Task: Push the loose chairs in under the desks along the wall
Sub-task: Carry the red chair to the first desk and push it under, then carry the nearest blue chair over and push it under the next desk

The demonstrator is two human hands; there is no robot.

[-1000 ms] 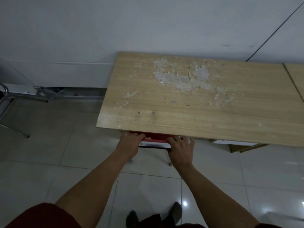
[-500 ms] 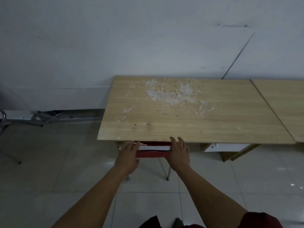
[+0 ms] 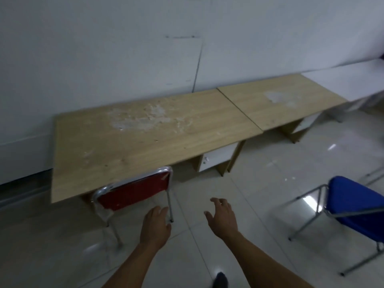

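Observation:
A red chair (image 3: 133, 191) with a chrome frame stands pushed in under the left wooden desk (image 3: 135, 138), only its backrest and rear legs showing. My left hand (image 3: 154, 224) hovers just behind the chair's right rear leg, fingers loose, holding nothing. My right hand (image 3: 221, 218) is further right over the floor, fingers spread and empty. A blue chair (image 3: 353, 204) with a metal frame stands loose on the tiles at the right, away from the desks. A second wooden desk (image 3: 276, 102) adjoins the first on the right.
A white table (image 3: 349, 82) continues the row at far right. A white drawer unit (image 3: 216, 157) sits under the left desk's right end. The wall runs behind the desks. Glossy floor tiles lie between the chairs. My shoe (image 3: 220, 280) shows at the bottom.
Both hands have let go of the red chair's backrest and drawn back. The view has swung right and backed off, bringing the second desk and the blue chair into sight.

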